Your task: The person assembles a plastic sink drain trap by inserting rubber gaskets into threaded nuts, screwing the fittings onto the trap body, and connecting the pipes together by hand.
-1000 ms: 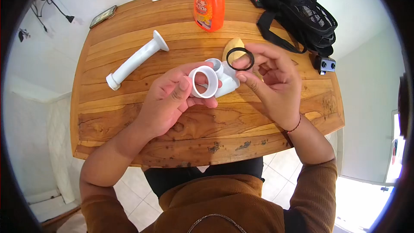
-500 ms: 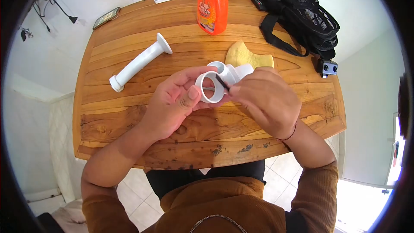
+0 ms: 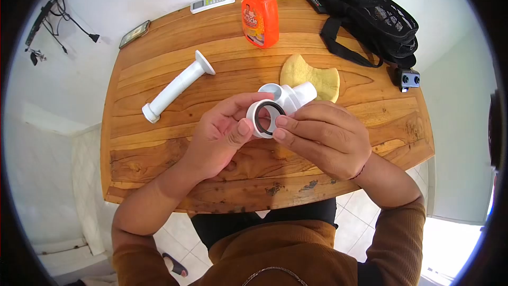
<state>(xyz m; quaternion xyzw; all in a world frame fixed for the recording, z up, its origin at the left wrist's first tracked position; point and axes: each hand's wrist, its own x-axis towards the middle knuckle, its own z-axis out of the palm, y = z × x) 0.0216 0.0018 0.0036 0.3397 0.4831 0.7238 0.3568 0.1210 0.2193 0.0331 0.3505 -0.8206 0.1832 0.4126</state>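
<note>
My left hand (image 3: 219, 140) is closed around a white plastic pipe fitting (image 3: 289, 97), its thumb against the rim of the near round opening. A black rubber ring (image 3: 257, 118) sits at that opening, facing me. My right hand (image 3: 336, 137) pinches the right side of the ring between thumb and fingertips, right at the rim. The fitting's side branches point away, over the table. Behind them lies a yellow sponge (image 3: 327, 78) with a curved cut-out. To the left, a white flanged pipe (image 3: 177, 89) rests on the wood, apart from both hands.
On the wooden table (image 3: 153, 148) stand an orange spray bottle (image 3: 262, 18), a white remote (image 3: 212, 2), a phone (image 3: 135, 34), a black remote (image 3: 313, 0), a black bag (image 3: 378, 21) and a small black device (image 3: 407, 79). Cables (image 3: 55, 16) hang on the left wall.
The black ring, earlier seen as a dark strip at the opening's right side, now shows as a round loop at the rim. My right fingers have shifted slightly lower. The view has moved a little.
</note>
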